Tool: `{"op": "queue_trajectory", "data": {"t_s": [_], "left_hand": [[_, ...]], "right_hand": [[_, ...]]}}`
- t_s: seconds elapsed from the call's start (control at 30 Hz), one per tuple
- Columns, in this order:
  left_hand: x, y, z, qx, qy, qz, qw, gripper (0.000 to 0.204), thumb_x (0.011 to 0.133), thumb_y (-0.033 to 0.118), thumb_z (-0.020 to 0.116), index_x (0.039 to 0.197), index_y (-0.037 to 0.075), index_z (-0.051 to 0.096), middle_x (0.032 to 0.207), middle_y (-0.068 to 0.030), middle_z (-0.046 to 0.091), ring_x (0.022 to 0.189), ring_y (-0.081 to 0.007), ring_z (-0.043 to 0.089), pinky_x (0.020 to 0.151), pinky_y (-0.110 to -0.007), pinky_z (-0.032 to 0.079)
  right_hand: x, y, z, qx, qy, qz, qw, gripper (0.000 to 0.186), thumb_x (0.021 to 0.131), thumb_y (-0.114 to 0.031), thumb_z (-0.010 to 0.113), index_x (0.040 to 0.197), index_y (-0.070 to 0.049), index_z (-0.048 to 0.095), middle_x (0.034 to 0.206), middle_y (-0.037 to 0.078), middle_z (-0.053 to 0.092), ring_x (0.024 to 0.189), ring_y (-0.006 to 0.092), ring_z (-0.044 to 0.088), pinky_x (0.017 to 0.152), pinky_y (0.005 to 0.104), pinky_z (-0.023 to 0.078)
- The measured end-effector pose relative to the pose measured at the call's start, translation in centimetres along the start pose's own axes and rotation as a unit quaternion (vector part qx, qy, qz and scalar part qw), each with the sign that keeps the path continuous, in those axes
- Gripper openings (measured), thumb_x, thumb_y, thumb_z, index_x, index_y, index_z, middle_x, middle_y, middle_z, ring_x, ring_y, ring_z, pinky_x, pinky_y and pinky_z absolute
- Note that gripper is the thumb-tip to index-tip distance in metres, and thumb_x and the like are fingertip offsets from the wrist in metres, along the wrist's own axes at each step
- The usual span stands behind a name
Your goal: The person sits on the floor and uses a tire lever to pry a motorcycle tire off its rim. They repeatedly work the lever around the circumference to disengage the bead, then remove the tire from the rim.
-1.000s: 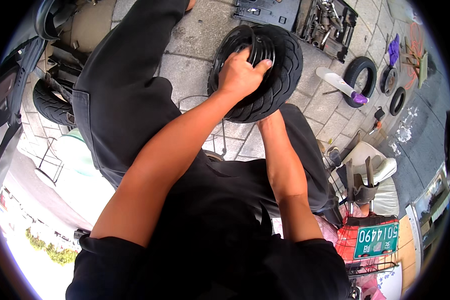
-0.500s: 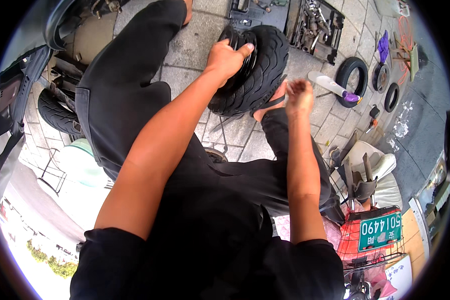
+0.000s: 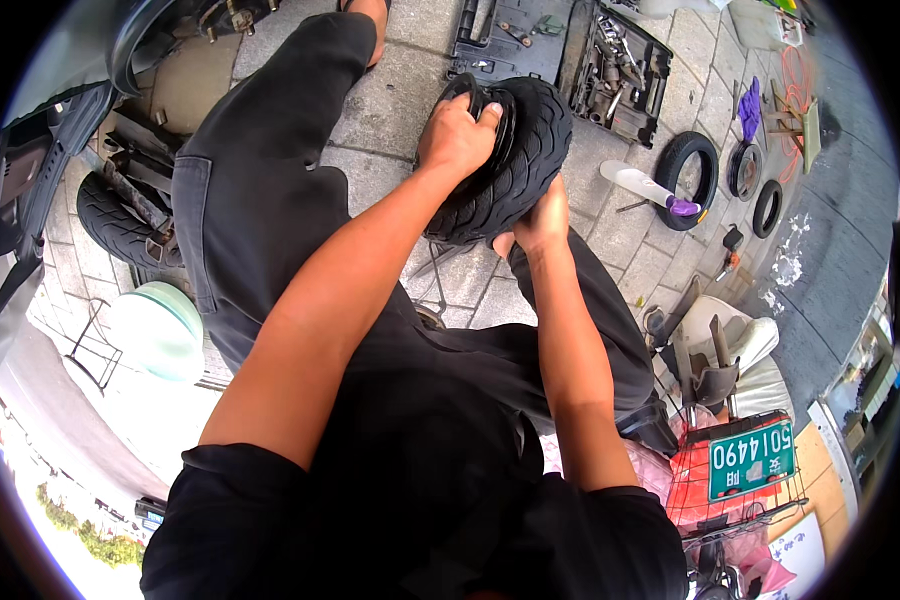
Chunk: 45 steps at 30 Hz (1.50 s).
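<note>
My left hand (image 3: 460, 135) is closed on the black wheel rim (image 3: 500, 115), thumb over its edge, at the upper middle. The rim sits tilted inside a treaded black tyre (image 3: 530, 160); how far it is seated I cannot tell. My right hand (image 3: 543, 218) grips the tyre's lower right side, its fingers partly hidden behind the rubber. My dark-trousered legs (image 3: 240, 230) are spread around the wheel, and a bare foot shows at the top.
An open toolbox (image 3: 615, 70) lies beyond the wheel. Loose tyres (image 3: 675, 150), a white bottle (image 3: 635, 180) and purple gloves (image 3: 750, 110) are at the right, above a wire basket (image 3: 690, 460). Vehicle parts (image 3: 135, 215) and a pale green basin (image 3: 155, 330) are at the left.
My right hand left the tyre half a second ago, beside a dark strip-like thing, and is now back on it. The wheel sits slightly lower in the picture, left hand still on it.
</note>
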<state>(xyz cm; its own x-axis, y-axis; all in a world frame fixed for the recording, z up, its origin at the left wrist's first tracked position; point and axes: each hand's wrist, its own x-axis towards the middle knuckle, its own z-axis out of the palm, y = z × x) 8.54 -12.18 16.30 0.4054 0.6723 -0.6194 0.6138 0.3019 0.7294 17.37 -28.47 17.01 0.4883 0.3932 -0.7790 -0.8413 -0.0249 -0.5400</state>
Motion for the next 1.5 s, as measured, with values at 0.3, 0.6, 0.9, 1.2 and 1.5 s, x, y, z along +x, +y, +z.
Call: {"op": "queue_trajectory", "data": {"t_s": [0.3, 0.6, 0.9, 1.2, 1.5], "left_hand": [[-5.5, 0.6, -3.7, 0.012, -0.087, 0.056, 0.995, 0.153, 0.066, 0.089, 0.084, 0.155, -0.024, 0.031, 0.155, -0.043, 0.046, 0.148, -0.049, 0.05, 0.124, -0.047, 0.042], [-4.7, 2.9, -11.0, 0.165, -0.099, -0.033, 0.981, 0.158, 0.064, 0.071, 0.096, 0.161, -0.025, 0.017, 0.158, -0.0453, 0.043, 0.151, -0.047, 0.049, 0.123, -0.049, 0.043], [-6.0, 4.2, -8.9, 0.263, -0.088, 0.143, 0.95, 0.137, 0.068, 0.049, 0.097, 0.162, -0.02, 0.026, 0.157, -0.0389, 0.05, 0.15, -0.0405, 0.052, 0.125, -0.04, 0.04], [-1.2, 4.3, -12.3, 0.112, -0.137, 0.042, 0.983, 0.081, 0.08, 0.031, 0.096, 0.137, -0.014, 0.061, 0.122, -0.0194, 0.074, 0.108, -0.0216, 0.072, 0.099, -0.034, 0.056], [-1.3, 5.0, -12.0, 0.053, -0.163, 0.002, 0.985, 0.046, 0.083, 0.023, 0.094, 0.112, -0.008, 0.076, 0.101, -0.0103, 0.078, 0.087, -0.0145, 0.073, 0.083, -0.03, 0.058]], "right_hand": [[-5.9, -0.6, 3.9, -0.031, -0.087, -0.021, 0.995, 0.076, 0.107, -0.057, 0.066, 0.16, -0.007, 0.044, 0.156, 0.012, 0.057, 0.142, 0.0305, 0.058, 0.121, 0.0532, 0.047], [-5.6, 4.7, 6.8, -0.225, -0.293, -0.042, 0.928, 0.085, 0.093, -0.024, 0.084, 0.16, 0.003, 0.039, 0.152, 0.015, 0.058, 0.141, 0.0261, 0.054, 0.118, 0.0397, 0.044], [1.8, 7.1, -12.6, -0.507, 0.06, 0.209, 0.834, 0.034, 0.096, -0.021, 0.075, 0.106, 0.012, 0.074, 0.094, 0.023, 0.076, 0.078, 0.0321, 0.078, 0.068, 0.0425, 0.066], [3.6, 16.9, -14.8, -0.624, 0.211, 0.13, 0.741, 0.063, 0.095, -0.047, 0.078, 0.12, 0.011, 0.074, 0.125, 0.031, 0.076, 0.113, 0.0405, 0.077, 0.1, 0.0465, 0.062], [2.2, 13.9, -14.4, -0.582, 0.251, 0.061, 0.771, 0.051, 0.095, -0.036, 0.07, 0.128, 0.003, 0.061, 0.116, 0.031, 0.077, 0.111, 0.0465, 0.075, 0.102, 0.054, 0.057]]}}
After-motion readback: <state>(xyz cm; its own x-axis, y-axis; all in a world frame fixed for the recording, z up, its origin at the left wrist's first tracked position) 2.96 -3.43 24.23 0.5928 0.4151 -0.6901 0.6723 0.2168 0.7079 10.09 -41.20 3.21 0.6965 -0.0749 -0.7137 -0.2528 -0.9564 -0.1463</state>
